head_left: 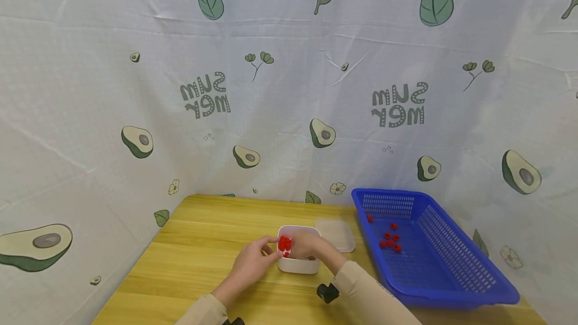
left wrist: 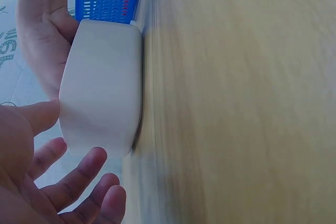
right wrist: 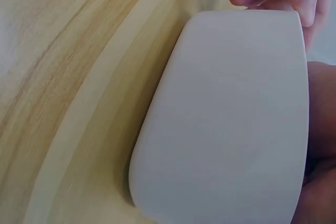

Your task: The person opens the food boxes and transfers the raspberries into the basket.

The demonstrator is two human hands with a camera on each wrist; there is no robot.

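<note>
The left hand [head_left: 253,264] touches the white box [head_left: 298,266] with loosely spread fingers, a useful light brace. The right hand's [head_left: 306,245] fingers are hidden inside, so I cannot tell their grip; settle the red pieces [head_left: 284,243] beside them gently.

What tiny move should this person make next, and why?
Probably raise the right hand from the white box: it reaches inside beside red pieces, with the left hand at the edge, while more red pieces lie across in the blue basket.
</note>
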